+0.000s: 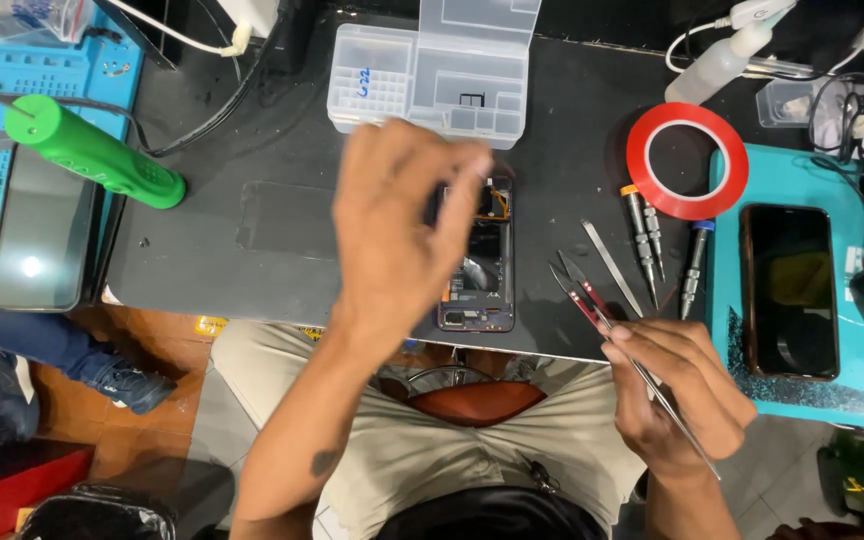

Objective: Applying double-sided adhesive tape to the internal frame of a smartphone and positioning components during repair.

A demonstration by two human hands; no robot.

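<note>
Opened phone [480,262] lies lengthwise on the mat; thin tweezers [607,325] angled beside.

— What is the work surface like?
— A table [282,120] covered by a dark, matte mat, with teal mats at both ends.
— And below it?
— A reddish-brown tiled floor [57,405] on the left, grey floor [782,470] on the right, evenly lit.

At frame centre, the left hand [397,225] hovers blurred over an opened phone [479,262]; lower right, the right hand [680,395] grips tweezers [620,345].
</note>
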